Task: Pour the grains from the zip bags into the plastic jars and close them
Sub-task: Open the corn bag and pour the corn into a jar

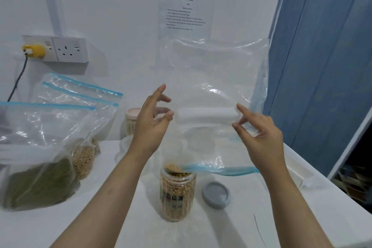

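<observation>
I hold a clear zip bag [217, 78] upside down over an open plastic jar [178, 189]. The bag's blue zip mouth [221, 169] hangs at the jar's rim, where the last yellow-brown grains [172, 167] sit. The jar is nearly full of the same grains. My left hand [153, 121] pinches the bag's left side between thumb and fingers. My right hand [259, 135] pinches its right side beside the white label strip [207, 116]. The jar's grey lid [216, 194] lies on the table to the right of the jar.
Several zip bags lean at the left, one with green grains [40, 183], one with pale beans [83, 159]. A filled jar with a pink lid [131, 121] stands at the back wall. A wall socket [69, 48] is upper left, and the table edge [322, 179] runs along the right.
</observation>
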`<state>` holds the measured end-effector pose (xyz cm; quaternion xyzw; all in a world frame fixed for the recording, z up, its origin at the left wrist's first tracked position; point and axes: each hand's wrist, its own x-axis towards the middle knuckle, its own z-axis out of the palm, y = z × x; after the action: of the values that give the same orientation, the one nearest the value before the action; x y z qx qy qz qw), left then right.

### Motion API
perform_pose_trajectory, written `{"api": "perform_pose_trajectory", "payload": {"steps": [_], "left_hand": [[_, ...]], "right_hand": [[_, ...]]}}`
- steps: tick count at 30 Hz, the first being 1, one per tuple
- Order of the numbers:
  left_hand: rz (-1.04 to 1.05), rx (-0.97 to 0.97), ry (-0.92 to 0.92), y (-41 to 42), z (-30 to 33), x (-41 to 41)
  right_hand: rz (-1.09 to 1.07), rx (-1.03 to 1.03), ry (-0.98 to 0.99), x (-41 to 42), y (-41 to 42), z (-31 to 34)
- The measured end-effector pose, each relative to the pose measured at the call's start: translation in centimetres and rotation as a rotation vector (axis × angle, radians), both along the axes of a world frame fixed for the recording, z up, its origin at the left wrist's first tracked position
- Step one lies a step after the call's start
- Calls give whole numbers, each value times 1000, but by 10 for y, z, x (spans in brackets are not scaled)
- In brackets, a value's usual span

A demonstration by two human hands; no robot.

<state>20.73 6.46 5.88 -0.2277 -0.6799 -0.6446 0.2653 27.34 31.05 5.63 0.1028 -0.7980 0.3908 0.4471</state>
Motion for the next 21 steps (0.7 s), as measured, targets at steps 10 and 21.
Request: {"api": "perform_pose_trajectory", "payload": {"steps": [10, 21], "left_hand": [[0, -34, 22, 3, 8, 0], [13, -27, 9, 1, 11, -2]], "right_hand": [[48, -60, 83, -5, -5, 0], [98, -100, 96, -15, -6, 6]]}}
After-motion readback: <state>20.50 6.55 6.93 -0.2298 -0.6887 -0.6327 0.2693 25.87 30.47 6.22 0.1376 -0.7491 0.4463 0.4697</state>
